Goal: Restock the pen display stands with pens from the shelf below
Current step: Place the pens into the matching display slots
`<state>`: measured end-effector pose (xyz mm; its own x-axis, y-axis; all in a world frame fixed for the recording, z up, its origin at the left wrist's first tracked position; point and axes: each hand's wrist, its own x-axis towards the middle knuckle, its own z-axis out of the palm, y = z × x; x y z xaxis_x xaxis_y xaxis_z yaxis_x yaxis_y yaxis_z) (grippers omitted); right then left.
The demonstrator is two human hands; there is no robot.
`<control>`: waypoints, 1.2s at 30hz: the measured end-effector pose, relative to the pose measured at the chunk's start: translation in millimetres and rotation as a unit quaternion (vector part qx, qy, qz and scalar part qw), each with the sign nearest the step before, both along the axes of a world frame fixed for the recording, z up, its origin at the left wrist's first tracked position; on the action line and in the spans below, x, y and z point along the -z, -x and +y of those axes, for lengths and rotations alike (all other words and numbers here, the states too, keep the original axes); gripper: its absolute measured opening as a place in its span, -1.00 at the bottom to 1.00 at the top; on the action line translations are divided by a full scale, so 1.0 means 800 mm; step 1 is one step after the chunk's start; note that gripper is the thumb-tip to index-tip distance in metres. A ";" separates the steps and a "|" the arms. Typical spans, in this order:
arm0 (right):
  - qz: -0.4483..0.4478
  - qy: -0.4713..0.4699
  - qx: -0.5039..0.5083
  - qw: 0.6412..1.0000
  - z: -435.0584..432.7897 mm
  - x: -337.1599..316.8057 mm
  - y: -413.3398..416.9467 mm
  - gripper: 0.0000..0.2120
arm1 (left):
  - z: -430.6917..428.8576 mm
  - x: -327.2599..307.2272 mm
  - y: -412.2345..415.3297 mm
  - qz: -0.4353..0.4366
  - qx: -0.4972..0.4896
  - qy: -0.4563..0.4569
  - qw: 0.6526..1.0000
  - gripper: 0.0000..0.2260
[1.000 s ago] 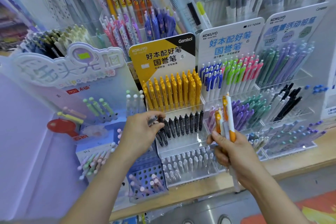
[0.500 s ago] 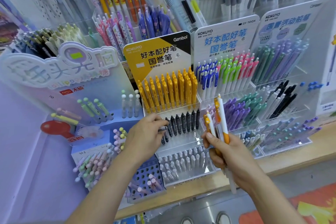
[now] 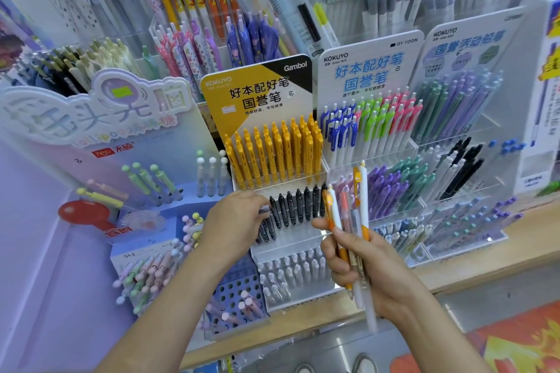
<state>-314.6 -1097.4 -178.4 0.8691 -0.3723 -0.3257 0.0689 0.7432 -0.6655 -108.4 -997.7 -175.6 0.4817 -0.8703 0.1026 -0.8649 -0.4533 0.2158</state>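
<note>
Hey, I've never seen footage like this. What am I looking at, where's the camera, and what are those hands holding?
No machine here: a person wears a wide-angle camera on the head, so the single picture looks forward and down at their own two hands. Ahead is a wooden shelf crowded with clear display stands of pens. The middle stand, under a yellow sign, has yellow pens above a row of black pens. The left hand pinches a dark pen at the left end of that row. The right hand grips a bunch of white-and-orange pens, held upright, probably stock for the stands.
</note>
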 end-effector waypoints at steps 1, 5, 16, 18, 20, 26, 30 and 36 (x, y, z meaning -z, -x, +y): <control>-0.007 -0.002 -0.001 1.000 0.000 0.000 0.001 -0.75 | 0.000 0.000 -0.001 -0.003 0.003 -0.003 1.000 -0.87; -0.028 0.006 -0.022 0.999 0.000 0.001 0.005 -0.74 | 0.001 -0.012 0.006 -0.017 0.011 -0.013 1.000 -0.81; -0.057 0.038 -0.084 0.994 0.003 -0.007 0.006 -0.73 | -0.038 -0.073 0.086 0.616 -0.028 0.139 0.775 -0.88; -0.048 0.051 -0.080 0.994 0.002 -0.009 0.008 -0.75 | -0.040 -0.071 0.084 0.619 -0.021 0.149 0.771 -0.88; -0.029 0.064 -0.071 0.995 0.002 -0.012 0.012 -0.74 | -0.041 -0.074 0.084 0.614 0.004 0.156 0.774 -0.89; 0.020 0.094 -0.018 0.995 -0.003 -0.020 0.030 -0.64 | -0.058 -0.079 0.090 0.642 0.031 0.169 0.748 -0.91; 0.056 0.168 0.022 0.984 -0.019 -0.031 0.058 -0.75 | -0.086 -0.076 0.110 0.685 0.042 0.168 0.707 -0.87; 0.091 0.202 0.086 0.971 -0.066 -0.050 0.125 -0.71 | -0.154 -0.083 0.170 0.711 0.086 0.161 0.679 -0.79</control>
<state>-414.3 -1150.5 -138.4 0.7246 -0.6364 -0.2645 0.0235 0.4064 -0.9134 -244.6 -1121.2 -109.6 0.1874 -0.9688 -0.1620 0.2885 -0.1034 0.9519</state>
